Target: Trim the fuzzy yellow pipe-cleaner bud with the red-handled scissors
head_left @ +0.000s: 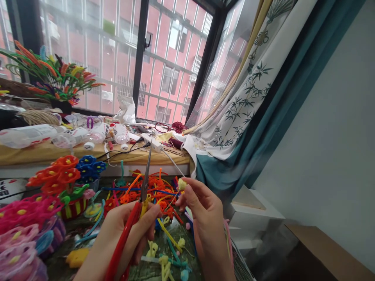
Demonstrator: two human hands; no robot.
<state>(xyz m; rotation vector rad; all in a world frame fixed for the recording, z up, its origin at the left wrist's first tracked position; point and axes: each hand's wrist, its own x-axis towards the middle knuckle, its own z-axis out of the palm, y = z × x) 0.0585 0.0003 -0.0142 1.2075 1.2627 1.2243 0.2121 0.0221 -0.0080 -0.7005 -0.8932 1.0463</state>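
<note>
Head view: a pair of scissors [137, 203] with red and yellow handles is gripped in the left hand [123, 234], fingers closed around the handles, the blades held nearly shut and pointing up toward the window. A small pale yellow fuzzy piece [182, 184] is pinched between thumb and fingertips of the right hand [205, 214], just right of the scissor blades and level with their lower part. The piece is judged very light and soft, with a thin bendable wire core, so it is likely to crush or bend under a hard pinch; it is best taken close below the fuzzy tip, where it is held now. The scissors are stiff and sharp at the tips and are safest held by the handles.

Behind the scissors, a loose heap of orange, blue and green fuzzy sticks [152, 189] is spread on the bench [67, 230]. Left of the scissors, a small striped pot [73, 207] is filled with orange and blue fuzzy flowers [67, 171]. Further left of it, pink fuzzy flowers [23, 218] are bunched together; whether they sit in a container cannot be told. Below the scissors, short yellow and teal offcuts [164, 261] lie scattered. On the sill behind, clear plastic bottles [29, 134] lie on their sides.
</note>
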